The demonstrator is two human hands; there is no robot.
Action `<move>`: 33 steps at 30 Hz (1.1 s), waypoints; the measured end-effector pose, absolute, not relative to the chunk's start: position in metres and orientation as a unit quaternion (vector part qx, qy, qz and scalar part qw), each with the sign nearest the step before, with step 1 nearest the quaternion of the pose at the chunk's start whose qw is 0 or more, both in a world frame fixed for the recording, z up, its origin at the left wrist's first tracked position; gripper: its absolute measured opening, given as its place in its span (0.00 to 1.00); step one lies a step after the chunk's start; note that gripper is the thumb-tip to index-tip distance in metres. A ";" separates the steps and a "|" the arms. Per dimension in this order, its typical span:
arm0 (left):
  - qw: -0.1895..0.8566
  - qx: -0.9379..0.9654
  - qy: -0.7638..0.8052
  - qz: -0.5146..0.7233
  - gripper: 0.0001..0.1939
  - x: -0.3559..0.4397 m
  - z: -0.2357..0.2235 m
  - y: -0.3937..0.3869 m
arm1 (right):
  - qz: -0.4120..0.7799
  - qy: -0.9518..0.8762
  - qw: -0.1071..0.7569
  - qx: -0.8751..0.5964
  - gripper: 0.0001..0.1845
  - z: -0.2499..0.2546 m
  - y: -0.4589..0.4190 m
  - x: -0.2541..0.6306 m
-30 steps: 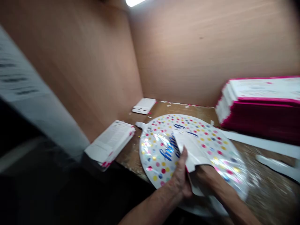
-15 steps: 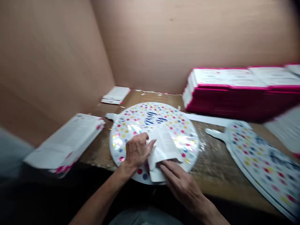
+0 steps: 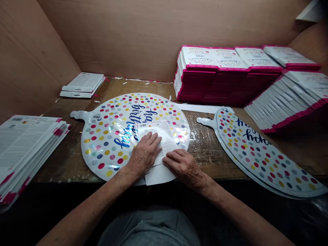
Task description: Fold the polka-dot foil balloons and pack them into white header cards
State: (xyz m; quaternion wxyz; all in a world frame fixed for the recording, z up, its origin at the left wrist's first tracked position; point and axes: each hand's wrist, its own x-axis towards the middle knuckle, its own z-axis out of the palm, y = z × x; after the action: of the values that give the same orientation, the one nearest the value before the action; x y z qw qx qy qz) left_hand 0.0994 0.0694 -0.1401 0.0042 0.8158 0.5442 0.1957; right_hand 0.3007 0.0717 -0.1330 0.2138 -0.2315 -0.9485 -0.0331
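Note:
A white printed paper envelope (image 3: 167,140) lies on a round, flat foil balloon (image 3: 102,143) with coloured dots and blue lettering. The envelope's lower flap (image 3: 160,176) is folded out towards me and blank. My left hand (image 3: 145,152) rests flat on the envelope's left half, fingers stretched out and close together. At the right edge, my right hand (image 3: 183,167) has bent fingers closed on the envelope near the flap's fold; its thumb is hidden.
Stacked printed envelopes (image 3: 28,143) lie at the left, with a smaller pile (image 3: 83,83) behind. Tall pink-edged stacks (image 3: 212,78) stand along the back wall; more lean at the right (image 3: 289,102). Dotted half-round foil balloons (image 3: 266,160) lie right, overhanging the table's front edge.
My right fingers have come out of the envelope's opening and now press on its edge. My left hand has flattened onto the envelope. The camera view has shifted right.

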 end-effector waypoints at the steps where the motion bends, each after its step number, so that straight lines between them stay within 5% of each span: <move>1: 0.005 0.815 0.546 0.196 0.20 0.100 -0.141 0.069 | -0.039 -0.952 0.208 -0.222 0.10 -0.133 0.071 0.301; 13: 0.022 0.846 0.497 0.192 0.21 0.103 -0.136 0.073 | -0.067 -0.970 0.107 -0.209 0.17 -0.117 0.071 0.302; 20: 0.038 0.860 0.459 0.221 0.19 0.109 -0.141 0.081 | -0.023 -0.930 0.279 -0.239 0.19 -0.127 0.033 0.352; 27: 0.048 0.843 0.414 0.339 0.07 0.097 -0.128 0.034 | -0.086 -0.936 0.258 -0.226 0.14 -0.146 0.032 0.337; 33: 0.056 0.864 0.407 0.291 0.18 0.089 -0.134 -0.011 | -0.067 -0.937 0.274 -0.208 0.16 -0.149 0.033 0.339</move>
State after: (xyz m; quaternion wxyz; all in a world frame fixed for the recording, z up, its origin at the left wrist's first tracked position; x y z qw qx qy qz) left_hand 0.0886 -0.0113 -0.1337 0.0564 0.8640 0.4071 0.2908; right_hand 0.3394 0.0328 -0.1486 0.2736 -0.2084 -0.9366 -0.0670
